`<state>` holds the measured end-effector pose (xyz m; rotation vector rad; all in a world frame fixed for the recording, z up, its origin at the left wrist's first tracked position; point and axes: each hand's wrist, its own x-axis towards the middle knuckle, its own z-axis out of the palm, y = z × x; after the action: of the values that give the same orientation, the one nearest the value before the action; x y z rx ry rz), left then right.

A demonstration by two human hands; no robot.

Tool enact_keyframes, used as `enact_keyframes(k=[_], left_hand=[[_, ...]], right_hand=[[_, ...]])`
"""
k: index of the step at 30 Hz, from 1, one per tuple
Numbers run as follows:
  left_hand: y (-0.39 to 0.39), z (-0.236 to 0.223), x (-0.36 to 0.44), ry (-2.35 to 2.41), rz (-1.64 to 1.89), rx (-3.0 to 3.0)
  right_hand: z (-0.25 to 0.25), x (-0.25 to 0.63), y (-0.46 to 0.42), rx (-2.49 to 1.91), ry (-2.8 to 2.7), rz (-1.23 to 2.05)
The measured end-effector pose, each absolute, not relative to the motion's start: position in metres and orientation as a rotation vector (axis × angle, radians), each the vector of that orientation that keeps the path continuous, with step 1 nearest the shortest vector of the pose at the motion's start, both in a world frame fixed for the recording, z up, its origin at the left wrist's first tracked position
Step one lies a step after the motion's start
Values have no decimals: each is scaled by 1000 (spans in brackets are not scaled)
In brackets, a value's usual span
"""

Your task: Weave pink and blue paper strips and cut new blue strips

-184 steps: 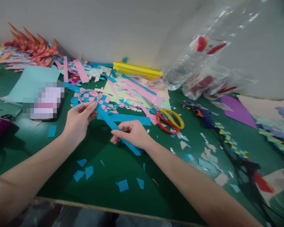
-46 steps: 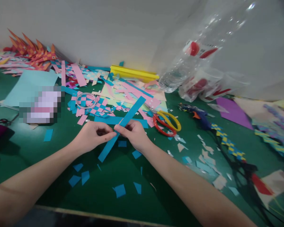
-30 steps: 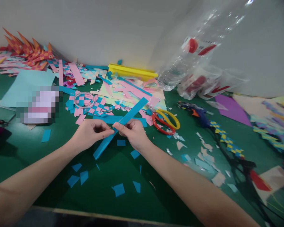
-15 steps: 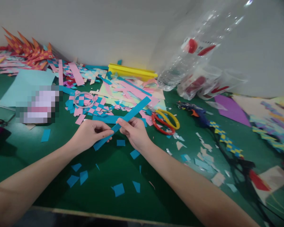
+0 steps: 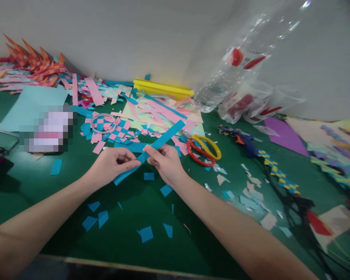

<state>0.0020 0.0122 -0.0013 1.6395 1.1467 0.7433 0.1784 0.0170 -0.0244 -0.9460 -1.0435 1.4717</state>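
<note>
Pinching blue strip (image 5: 170, 133), scissors (image 5: 210, 146) nearby, scraps (image 5: 147, 234) strewn around

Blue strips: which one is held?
The blue strip sloping up to the right, pinched by left hand and right hand; the other strips lie unheld.

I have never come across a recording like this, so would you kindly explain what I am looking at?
There is no machine here, just a person's bare left hand and right hand. The view comes from one camera worn on the person's head, looking forward and down. Both hands pinch a blue paper strip, which slants up toward the right. Beneath is a green table, strewn with paper scraps. Scissors with red and yellow handles lie just beyond the right hand. At the back, a clear plastic bottle leans to the right.
</note>
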Motion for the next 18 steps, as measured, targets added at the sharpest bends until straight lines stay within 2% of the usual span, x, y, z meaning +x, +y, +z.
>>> enact_keyframes(k=[18], left_hand=[[10,1,2,1143,613,1698]], right_hand=[[-22,179,19,-974,-883,1482]])
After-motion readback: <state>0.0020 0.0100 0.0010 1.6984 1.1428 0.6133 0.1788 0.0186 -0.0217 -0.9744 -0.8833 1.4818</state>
